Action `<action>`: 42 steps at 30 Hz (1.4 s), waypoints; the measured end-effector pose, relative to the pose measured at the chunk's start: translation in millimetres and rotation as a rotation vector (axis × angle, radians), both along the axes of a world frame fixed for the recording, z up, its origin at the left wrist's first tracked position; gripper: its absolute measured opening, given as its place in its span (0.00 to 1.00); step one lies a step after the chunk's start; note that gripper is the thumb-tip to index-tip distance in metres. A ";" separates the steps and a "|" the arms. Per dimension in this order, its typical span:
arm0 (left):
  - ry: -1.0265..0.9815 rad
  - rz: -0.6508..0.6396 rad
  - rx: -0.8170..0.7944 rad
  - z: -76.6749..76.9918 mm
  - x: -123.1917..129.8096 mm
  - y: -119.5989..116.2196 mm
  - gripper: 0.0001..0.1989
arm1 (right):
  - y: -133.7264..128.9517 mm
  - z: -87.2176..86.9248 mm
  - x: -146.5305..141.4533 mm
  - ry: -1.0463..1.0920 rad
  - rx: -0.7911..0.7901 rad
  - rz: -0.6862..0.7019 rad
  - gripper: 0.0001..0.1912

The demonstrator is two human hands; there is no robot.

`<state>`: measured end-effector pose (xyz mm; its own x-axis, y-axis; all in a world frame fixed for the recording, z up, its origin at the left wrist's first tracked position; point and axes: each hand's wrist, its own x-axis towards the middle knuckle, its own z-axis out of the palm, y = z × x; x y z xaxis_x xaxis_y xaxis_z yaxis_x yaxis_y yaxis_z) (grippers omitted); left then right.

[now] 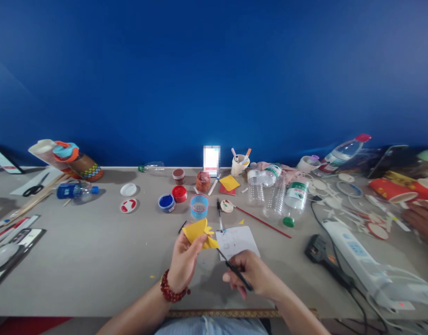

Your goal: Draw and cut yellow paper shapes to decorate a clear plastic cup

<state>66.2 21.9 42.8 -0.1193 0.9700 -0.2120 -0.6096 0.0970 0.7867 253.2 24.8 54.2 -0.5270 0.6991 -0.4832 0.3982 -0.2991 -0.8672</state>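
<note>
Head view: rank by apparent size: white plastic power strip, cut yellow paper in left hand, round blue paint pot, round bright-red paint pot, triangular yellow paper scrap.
1. Power strip
2. Cut yellow paper
3. Blue paint pot and bright-red paint pot: too alike to rank; blue sits nearer
4. Triangular scrap

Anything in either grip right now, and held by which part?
Left grip: the yellow paper, pinched at its lower part between thumb and fingers. Right grip: the scissors, by the black handles.
</note>
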 end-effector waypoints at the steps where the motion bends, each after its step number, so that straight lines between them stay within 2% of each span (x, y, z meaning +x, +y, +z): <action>1: 0.014 -0.008 -0.001 -0.5 -0.4 -0.5 0.18 | 0.0 -0.8 0.4 -0.010 0.001 -0.004 0.28; 5: 0.080 -0.059 0.019 0.7 -9.4 -0.4 0.17 | -0.3 -9.2 5.5 -0.057 0.052 0.014 0.27; 8: 0.161 -0.147 0.101 11.4 -27.2 5.5 0.14 | 0.4 -13.1 11.8 -0.124 0.137 0.033 0.28; 11: 0.433 -0.251 0.235 30.5 -47.9 14.9 0.17 | 4.7 -7.2 17.2 -0.197 0.226 0.068 0.28; 14: 0.765 -0.386 0.311 48.2 -59.8 22.8 0.14 | 12.6 5.8 19.3 -0.289 0.306 0.130 0.28; 16: 0.962 -0.433 0.332 53.7 -61.1 26.2 0.09 | 18.0 14.7 18.6 -0.351 0.344 0.175 0.27; 19: 1.100 -0.496 0.329 51.9 -57.9 29.1 0.06 | 23.4 24.7 16.5 -0.407 0.395 0.220 0.25; 23: 1.106 -0.553 0.283 45.0 -54.1 30.0 0.07 | 25.8 30.6 14.9 -0.436 0.418 0.249 0.24; 27: 1.073 -0.540 0.266 43.4 -52.7 28.4 0.09 | 26.9 32.5 15.2 -0.417 0.372 0.264 0.24; 33: 1.034 -0.517 0.253 42.1 -51.0 27.7 0.11 | 28.1 28.2 18.6 -0.346 0.280 0.261 0.24; 42: 1.050 -0.523 0.240 40.1 -50.3 28.6 0.12 | 28.4 24.5 19.5 -0.347 0.319 0.242 0.26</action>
<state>15.9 50.6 82.9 0.2946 0.9541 -0.0538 0.4108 -0.0756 0.9086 272.7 53.2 78.8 -0.5384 0.7179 -0.4413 0.7030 0.0939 -0.7050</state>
